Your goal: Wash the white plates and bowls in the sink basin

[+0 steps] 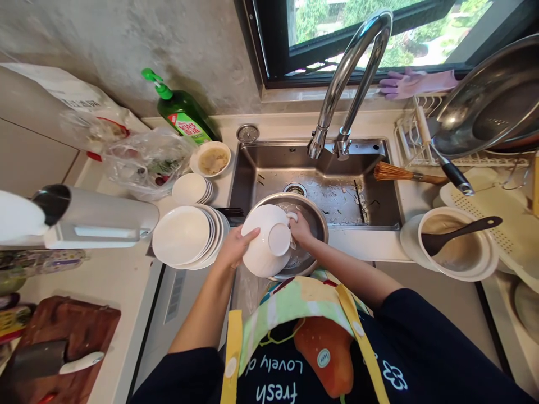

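A white bowl (263,255) is tilted with its foot ring toward me, above a round metal basin (322,224) at the front of the sink. My left hand (238,244) grips the bowl's left rim, thumb on the outer side. On the bowl's right side, my right hand (300,229) is closed around what looks like a white cloth (292,215), pressed to the bowl; most of it is hidden by the fingers. Some water shows inside the basin. Stacked white plates (181,235) stand just left of my left hand, with dark chopsticks (231,212) beside them.
Food scraps lie in the steel sink (269,160) under the tall faucet (332,101). Left are small dishes (189,188), a bowl of leftovers (214,160) and a green soap bottle (185,115). Right are a bamboo brush (396,171), a white pot (415,241) and a wok (467,112).
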Tool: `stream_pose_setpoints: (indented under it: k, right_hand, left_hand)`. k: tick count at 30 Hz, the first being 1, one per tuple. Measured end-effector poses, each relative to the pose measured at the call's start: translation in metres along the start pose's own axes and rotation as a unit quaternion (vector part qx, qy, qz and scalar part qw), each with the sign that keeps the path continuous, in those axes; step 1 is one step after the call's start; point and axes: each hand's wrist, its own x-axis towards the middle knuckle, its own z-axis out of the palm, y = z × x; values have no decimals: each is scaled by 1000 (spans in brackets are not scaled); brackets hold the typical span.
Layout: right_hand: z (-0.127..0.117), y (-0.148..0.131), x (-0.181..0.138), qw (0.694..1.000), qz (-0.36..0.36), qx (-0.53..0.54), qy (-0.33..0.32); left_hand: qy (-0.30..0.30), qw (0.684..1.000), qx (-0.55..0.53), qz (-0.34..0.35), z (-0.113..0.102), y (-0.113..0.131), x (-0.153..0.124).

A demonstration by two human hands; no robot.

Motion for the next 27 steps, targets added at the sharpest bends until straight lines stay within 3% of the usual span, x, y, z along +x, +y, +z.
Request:
stream_pose_setpoints:
  k: [2,4,7,10,12,15,18,22,27]
  right_hand:
    - [-7,1,-8,988,-63,-138,-19]
    - [-13,4,-16,956,-123,-266,-27]
    - [-19,6,-22,925,-146,-346,-68]
    - [-26,-3,-21,944,-136,-287,-87]
    - [-33,-16,-21,959,-174,-213,-65]
    - [-40,-39,-24,957,-266,-107,-33]
    - [-35,-55,-29,956,-288,-40,-26]
    - [-24,-56,-40,956,-286,-36,-57]
    - [-24,-35,-52,933,-322,-110,-116]
  left_hand:
    - [30,999,0,16,1,-6,-1]
    - [55,998,0,33,1,-12,-2]
    - [94,993,9,70,1,-20,-2]
    - [131,984,48,108,2,-27,0]
    - [152,976,81,131,3,-31,2]
    - [174,964,119,164,6,-35,3]
    - [171,956,148,190,9,-36,3]
    - [188,950,163,191,12,-39,3]
    - [197,956,117,183,13,-41,3]
